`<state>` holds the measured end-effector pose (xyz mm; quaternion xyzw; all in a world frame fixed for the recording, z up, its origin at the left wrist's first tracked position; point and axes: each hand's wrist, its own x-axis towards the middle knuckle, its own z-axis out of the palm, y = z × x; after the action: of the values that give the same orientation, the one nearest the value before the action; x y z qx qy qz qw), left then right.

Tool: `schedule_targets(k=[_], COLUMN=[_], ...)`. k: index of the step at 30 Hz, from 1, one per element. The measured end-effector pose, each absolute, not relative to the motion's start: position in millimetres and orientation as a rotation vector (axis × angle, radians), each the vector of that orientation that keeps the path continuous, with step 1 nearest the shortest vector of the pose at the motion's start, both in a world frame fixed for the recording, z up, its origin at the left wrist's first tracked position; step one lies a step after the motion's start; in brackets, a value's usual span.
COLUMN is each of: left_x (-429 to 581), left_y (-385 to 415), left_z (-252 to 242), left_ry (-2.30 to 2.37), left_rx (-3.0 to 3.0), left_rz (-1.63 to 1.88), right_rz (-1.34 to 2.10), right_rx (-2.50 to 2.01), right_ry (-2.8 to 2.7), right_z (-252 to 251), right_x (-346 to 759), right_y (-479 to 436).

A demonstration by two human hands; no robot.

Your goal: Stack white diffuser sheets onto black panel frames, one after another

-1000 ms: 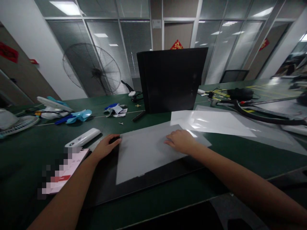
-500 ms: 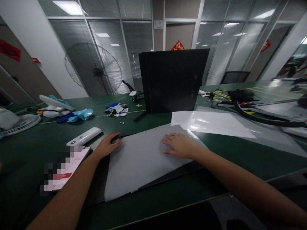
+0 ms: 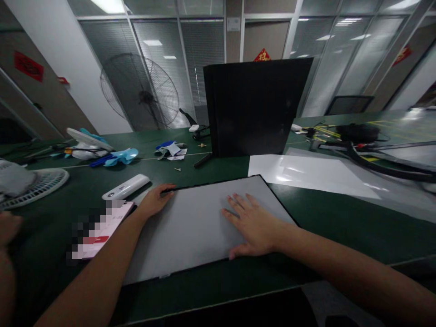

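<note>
A grey sheet (image 3: 194, 222) lies on a thin black panel (image 3: 272, 193) on the green table (image 3: 340, 218), covering it almost edge to edge. My right hand (image 3: 250, 225) rests flat on the sheet's right part, fingers spread and open. My left hand (image 3: 155, 200) touches the panel's far left corner, fingers curled over the edge, holding nothing that I can see.
A stack of upright black panels (image 3: 259, 106) stands behind. Glossy white sheets (image 3: 306, 172) lie to the right, with cables (image 3: 381, 156) beyond. On the left are a white remote-like device (image 3: 126, 187), a pink card (image 3: 102, 227), small fans (image 3: 34, 184) and another person's hand (image 3: 7, 229).
The grey sheet slid left and towards me until it lined up with the black panel. My right hand moved nearer with it and spread flat. My left hand stayed at the corner.
</note>
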<state>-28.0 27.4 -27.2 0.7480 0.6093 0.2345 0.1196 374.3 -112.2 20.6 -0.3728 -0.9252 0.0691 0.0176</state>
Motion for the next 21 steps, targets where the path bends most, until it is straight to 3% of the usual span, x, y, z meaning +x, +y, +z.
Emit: schedule_targets(k=[5,12,21], left_x=[-27,-26,-19], left_y=[30,24,16], left_z=[-31,-13,-14], left_ry=[1.794,1.913,1.842], left_rx=[2.241,2.205,2.463], left_rz=[0.664,0.569,0.181], right_rz=[0.367,0.473,0.486], right_rx=[-0.525,-0.511,-0.503], right_ry=[-2.965,-2.965,-2.947], right_z=[21,5,7], right_x=[360,353,360], right_y=[-121,-109,-79])
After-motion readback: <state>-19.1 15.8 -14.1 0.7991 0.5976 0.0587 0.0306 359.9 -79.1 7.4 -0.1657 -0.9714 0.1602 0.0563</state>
